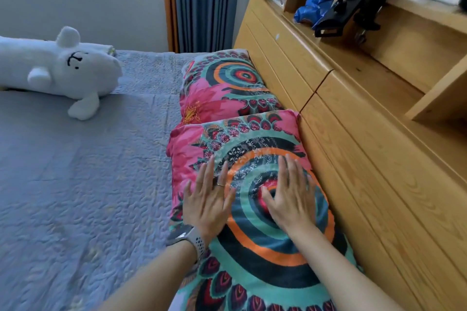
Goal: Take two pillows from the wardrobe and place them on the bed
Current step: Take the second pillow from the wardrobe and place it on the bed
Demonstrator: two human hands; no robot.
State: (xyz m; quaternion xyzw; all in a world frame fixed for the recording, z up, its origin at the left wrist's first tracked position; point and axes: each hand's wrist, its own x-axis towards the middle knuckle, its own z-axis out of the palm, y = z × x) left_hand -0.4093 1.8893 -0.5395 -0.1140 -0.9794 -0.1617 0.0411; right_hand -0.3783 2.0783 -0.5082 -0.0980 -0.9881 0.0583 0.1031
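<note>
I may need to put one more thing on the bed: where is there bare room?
Free: the grey bedspread between the white plush toy and the near pillow. Crowded: the headboard side, where the far pillow and near pillow lie, left hand and right hand pressing it.

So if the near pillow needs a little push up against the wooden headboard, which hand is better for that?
The left hand, probably. It lies flat on the near pillow toward the bed's open side, so it could push it toward the headboard. The right hand rests nearer the headboard edge.
</note>
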